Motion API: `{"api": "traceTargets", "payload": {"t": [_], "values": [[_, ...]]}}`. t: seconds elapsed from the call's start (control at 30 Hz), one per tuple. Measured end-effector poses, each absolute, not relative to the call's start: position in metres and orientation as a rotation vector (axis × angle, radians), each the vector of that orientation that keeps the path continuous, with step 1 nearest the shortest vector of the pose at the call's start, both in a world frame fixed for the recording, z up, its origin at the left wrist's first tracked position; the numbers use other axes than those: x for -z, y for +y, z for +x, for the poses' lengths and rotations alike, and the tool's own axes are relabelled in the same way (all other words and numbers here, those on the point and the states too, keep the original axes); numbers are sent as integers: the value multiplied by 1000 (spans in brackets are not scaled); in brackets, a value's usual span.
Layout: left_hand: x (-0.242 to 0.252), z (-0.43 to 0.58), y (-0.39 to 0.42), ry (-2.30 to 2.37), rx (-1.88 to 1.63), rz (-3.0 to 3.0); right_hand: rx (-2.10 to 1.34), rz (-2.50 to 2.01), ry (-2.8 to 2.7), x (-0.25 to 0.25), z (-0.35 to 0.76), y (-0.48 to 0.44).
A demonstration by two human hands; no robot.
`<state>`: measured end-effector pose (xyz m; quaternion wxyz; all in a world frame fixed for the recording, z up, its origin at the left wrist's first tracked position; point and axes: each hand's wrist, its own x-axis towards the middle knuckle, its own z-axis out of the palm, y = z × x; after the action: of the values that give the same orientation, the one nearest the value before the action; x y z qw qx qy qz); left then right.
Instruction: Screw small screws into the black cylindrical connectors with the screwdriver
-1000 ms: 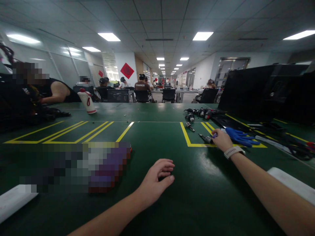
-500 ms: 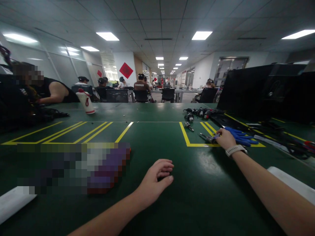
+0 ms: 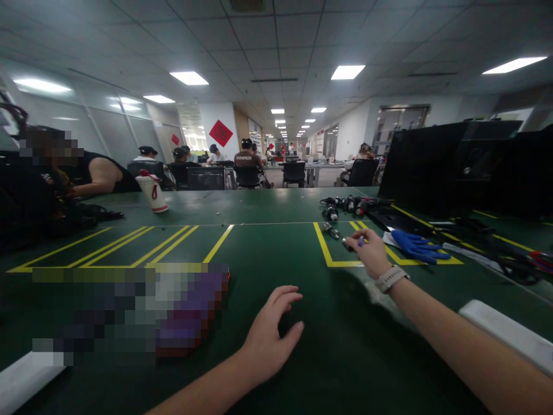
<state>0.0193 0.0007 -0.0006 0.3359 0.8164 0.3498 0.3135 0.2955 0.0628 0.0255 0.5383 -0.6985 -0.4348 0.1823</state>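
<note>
My right hand [image 3: 370, 249], with a pale watch band at the wrist, pinches a small metal part [image 3: 346, 242]. A bit of blue-purple shows at the fingers, which hide much of the part. Just beyond lies another silvery metal piece [image 3: 331, 230], within a yellow-taped outline. My left hand [image 3: 276, 328] hovers low over the green table [image 3: 328, 369], its fingers curved and apart from the thumb, holding nothing.
Blue gloves [image 3: 417, 245] lie right of my right hand. Black and metal parts [image 3: 345, 203] cluster farther back. A dark monitor [image 3: 449, 167] stands right. At left are a white cup [image 3: 152, 193] and a blurred purple-and-orange item [image 3: 190, 314]. A person [image 3: 101, 173] sits far left.
My right hand has moved left, away from the gloves, carrying the small metal part. My left hand's thumb and fingers have spread wider. The view has tipped slightly upward.
</note>
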Motion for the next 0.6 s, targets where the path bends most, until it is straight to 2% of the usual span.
{"api": "traceTargets", "payload": {"t": [0.13,0.27,0.6], "values": [[0,18,2,1069,-913,2562,-806,-1398,-1223,-16,228,39],[4,21,5,1059,-766,2709,-1071,-1220,-1334,-8,186,11],[5,27,11,1182,-598,2524,-1219,-1113,-1378,-3,171,2]]}}
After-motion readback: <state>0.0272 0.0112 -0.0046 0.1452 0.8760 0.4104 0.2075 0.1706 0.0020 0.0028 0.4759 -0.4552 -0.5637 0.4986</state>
